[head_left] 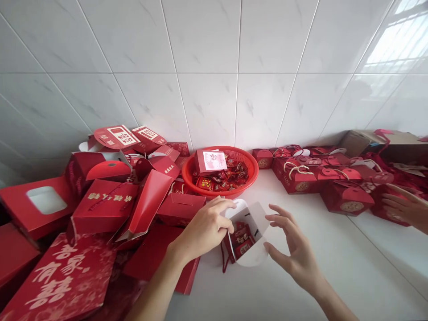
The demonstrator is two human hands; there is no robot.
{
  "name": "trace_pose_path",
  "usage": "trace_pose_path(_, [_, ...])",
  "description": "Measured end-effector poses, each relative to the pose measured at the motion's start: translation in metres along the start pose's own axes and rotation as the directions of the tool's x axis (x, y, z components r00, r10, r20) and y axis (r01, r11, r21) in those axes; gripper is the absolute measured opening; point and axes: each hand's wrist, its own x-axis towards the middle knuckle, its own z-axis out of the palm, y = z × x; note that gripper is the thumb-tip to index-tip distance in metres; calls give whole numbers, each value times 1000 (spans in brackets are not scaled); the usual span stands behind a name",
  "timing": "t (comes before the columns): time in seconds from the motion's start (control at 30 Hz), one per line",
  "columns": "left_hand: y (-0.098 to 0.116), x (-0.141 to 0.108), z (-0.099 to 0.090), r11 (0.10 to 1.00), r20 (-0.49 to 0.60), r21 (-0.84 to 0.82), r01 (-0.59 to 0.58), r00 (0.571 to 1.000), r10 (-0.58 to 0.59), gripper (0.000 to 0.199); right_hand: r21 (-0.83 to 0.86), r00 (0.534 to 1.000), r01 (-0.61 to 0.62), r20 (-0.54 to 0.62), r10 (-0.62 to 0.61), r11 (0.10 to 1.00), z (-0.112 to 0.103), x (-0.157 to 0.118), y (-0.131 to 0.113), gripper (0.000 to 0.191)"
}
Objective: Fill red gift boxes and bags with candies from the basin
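Observation:
A small red gift box [241, 238] stands with its top open and its white inner flaps spread on the worktop in front of me. Several red-wrapped candies [243, 236] lie inside it. My left hand [212, 225] grips the left edge of this box, its fingers curled over the flap. On the other side, my right hand [292, 249] is open, fingers apart, beside the right-hand flaps; whether a fingertip touches them I cannot tell. A dark red cord hangs from the box's lower left side.
Behind the box sits a red plastic basket [253, 178] of candies with a small box on top. Opened red boxes [110, 205] are heaped at left. Closed boxes [301, 180] line the wall at right, where another person's hand [401, 205] touches one. A cardboard carton [357, 145] stands behind.

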Motion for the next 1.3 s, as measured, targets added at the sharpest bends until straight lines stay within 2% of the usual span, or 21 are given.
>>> trace_pose_path(0.13, [4,5,4,998,-56,50,28,998,-25,43,49,999,24,40,-26,999,6,-8,-7,35])
trace_pose_path(0.3, [14,13,6,992,83,25,125,988,-127,44,29,985,62,158,-65,998,13,-5,-7,26])
trace_pose_path(0.4, [19,18,10,990,116,-12,142,983,-140,43,47,986,72,145,-78,996,15,0,-2,21])
trace_pose_path(0.47, [20,19,15,985,131,-39,166,979,-159,44,96,984,90,143,-103,991,16,4,1,25])
trace_pose_path(0.53, [20,19,20,975,139,-72,212,970,-201,53,133,978,122,155,-142,984,16,7,4,34])
trace_pose_path(0.6, [18,19,25,961,124,-116,252,963,-238,68,119,977,129,152,-146,985,16,9,6,32])
trace_pose_path(0.67, [16,19,27,951,99,-156,266,963,-252,79,74,987,109,114,-117,991,17,10,8,24])
trace_pose_path(0.7, [15,18,27,950,99,-170,264,963,-250,77,52,991,97,87,-102,994,18,10,9,21])
trace_pose_path(0.73, [14,18,26,948,107,-180,263,963,-247,69,31,994,88,62,-90,996,19,10,10,21])
trace_pose_path(0.83, [13,18,20,940,139,-212,268,960,-242,28,-48,998,58,11,-58,997,19,11,14,23])
trace_pose_path(0.93, [15,15,17,926,173,-256,278,955,-239,39,-105,1000,2,2,-2,994,18,13,18,26])
trace_pose_path(1.03, [17,11,19,911,223,-269,312,940,-257,23,-109,998,-51,17,53,993,17,15,20,29])
trace_pose_path(1.1, [19,8,22,896,250,-265,357,922,-294,25,-90,994,-104,33,107,990,16,15,22,35])
trace_pose_path(1.17, [21,6,25,882,266,-263,390,908,-323,26,-57,974,-208,80,212,976,15,15,25,44])
trace_pose_path(1.3, [22,2,27,872,297,-241,427,887,-353,30,-22,868,-444,236,436,896,7,19,28,53])
